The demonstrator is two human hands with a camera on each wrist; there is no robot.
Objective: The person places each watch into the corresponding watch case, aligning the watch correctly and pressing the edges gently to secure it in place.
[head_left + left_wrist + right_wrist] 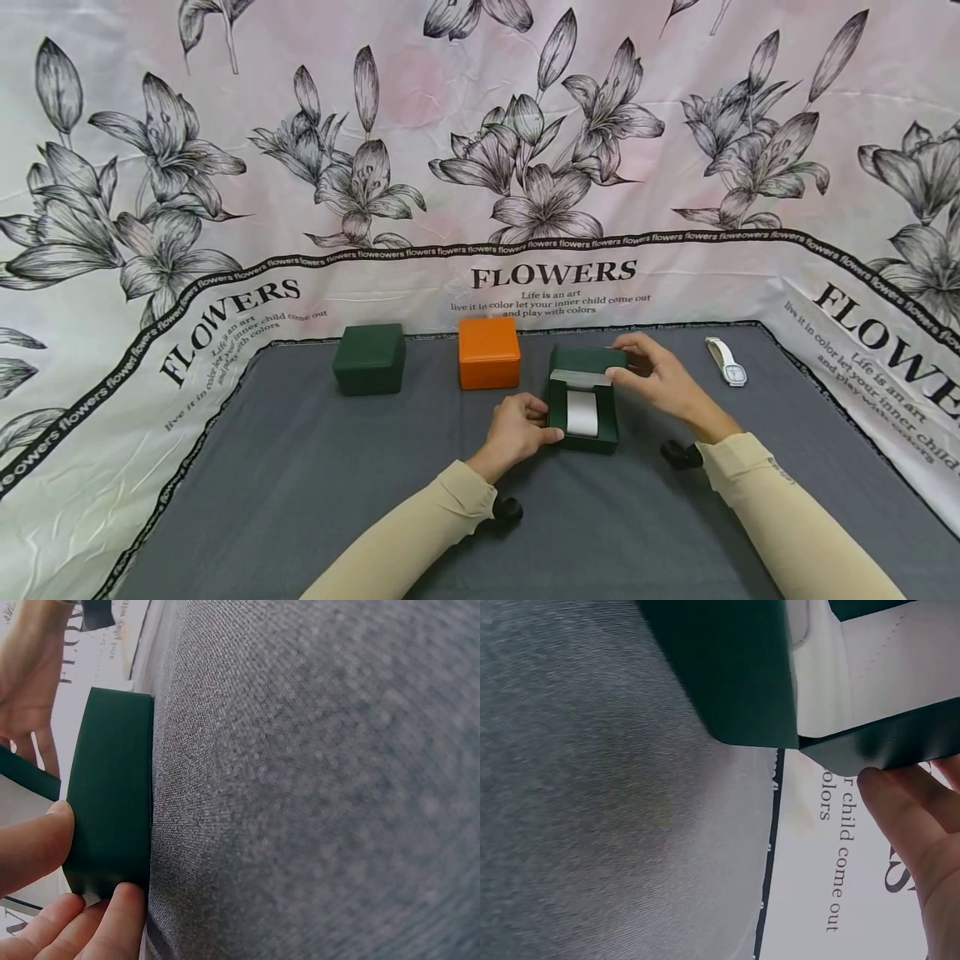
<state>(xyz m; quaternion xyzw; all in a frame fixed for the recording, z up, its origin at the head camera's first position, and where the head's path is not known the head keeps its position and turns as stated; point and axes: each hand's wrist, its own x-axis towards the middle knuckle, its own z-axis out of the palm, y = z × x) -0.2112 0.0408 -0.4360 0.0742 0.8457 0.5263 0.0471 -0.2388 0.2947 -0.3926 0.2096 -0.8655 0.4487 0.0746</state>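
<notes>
A dark green watch box [579, 445] stands with its lid [588, 358] raised on the grey tabletop. Inside it lies a white cushion [582, 414]. My left hand [516, 435] grips the box's left side, thumb at the front corner; the left wrist view shows its thumb on the rim and its fingers against the green wall [112, 787]. At the upper right, my right hand [663, 379] holds the lid's side between thumb and fingers. In the right wrist view those fingertips [870, 780] touch the lid's outer face, and its pale lining shows.
A white-strapped watch [726, 362] lies right of my right hand. Left of the opened box sit a closed orange box [489, 354] and a closed green box [369, 360]. Flower-printed cloth [555, 292] borders the tabletop [315, 500] at the back and sides.
</notes>
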